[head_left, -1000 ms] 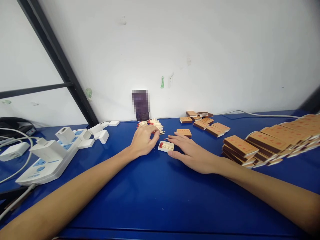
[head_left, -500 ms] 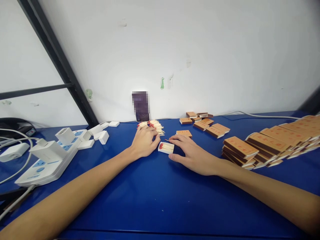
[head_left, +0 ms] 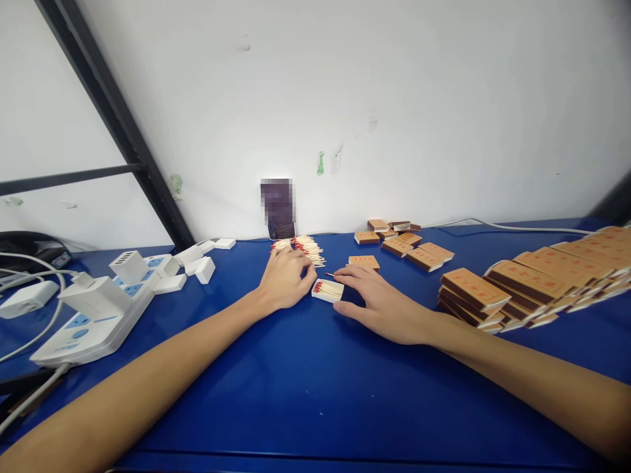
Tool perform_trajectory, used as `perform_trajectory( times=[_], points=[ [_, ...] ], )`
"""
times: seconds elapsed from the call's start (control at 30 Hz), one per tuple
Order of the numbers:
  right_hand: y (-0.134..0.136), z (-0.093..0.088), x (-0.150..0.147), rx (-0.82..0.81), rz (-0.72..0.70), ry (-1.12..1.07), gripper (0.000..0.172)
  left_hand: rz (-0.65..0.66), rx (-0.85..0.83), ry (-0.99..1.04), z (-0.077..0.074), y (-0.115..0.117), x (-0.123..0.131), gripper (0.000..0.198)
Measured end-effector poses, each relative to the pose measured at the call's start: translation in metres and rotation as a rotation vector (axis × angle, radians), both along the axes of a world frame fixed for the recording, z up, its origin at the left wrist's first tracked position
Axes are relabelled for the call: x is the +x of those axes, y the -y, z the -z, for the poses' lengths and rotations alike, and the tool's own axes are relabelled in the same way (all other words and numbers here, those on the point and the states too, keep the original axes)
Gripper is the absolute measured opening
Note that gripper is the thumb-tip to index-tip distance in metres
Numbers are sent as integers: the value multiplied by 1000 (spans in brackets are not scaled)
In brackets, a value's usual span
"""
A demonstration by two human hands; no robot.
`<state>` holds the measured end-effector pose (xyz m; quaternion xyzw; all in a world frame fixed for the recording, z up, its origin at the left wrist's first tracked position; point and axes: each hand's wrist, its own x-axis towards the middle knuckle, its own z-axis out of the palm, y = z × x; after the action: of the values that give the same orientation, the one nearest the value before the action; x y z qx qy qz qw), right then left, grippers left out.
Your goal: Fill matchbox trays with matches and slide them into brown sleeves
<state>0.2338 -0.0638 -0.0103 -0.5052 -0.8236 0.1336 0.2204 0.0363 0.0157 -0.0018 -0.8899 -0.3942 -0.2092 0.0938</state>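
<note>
A small white matchbox tray (head_left: 327, 291) lies on the blue table, with several red-tipped matches inside. My right hand (head_left: 377, 295) grips the tray's right end, thumb at the near corner and fingers at the far corner. One loose match (head_left: 330, 274) shows by the right fingertips. To the left, my left hand (head_left: 286, 279) is closed in a curl at the near side of a pile of matches (head_left: 309, 249). Its fingertips are hidden, so what they hold cannot be made out. Just behind the right hand lies a brown matchbox (head_left: 363, 263).
More matchboxes (head_left: 409, 243) are scattered at the back, and stacked matchboxes (head_left: 537, 279) fill the right side. A white power strip (head_left: 108, 328) with chargers and cables occupies the left. A dark blurred-out object (head_left: 280, 210) leans against the wall (head_left: 419, 98).
</note>
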Motion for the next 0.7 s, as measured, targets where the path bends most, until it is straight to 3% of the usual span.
perform_trajectory(
  times=[0.17, 0.47, 0.57, 0.7],
  points=[
    [1, 2, 1, 22, 6, -13, 58, 64, -6, 11, 0, -2, -1, 31],
    [15, 1, -8, 196, -9, -35, 46, 66, 12, 35, 1, -2, -1, 28],
    [14, 1, -8, 177, 17, -39, 39, 87, -8, 50, 2, -3, -1, 27],
    [10, 2, -4, 91, 82, -70, 40, 232, -64, 118, 5, -8, -4, 22]
  ],
)
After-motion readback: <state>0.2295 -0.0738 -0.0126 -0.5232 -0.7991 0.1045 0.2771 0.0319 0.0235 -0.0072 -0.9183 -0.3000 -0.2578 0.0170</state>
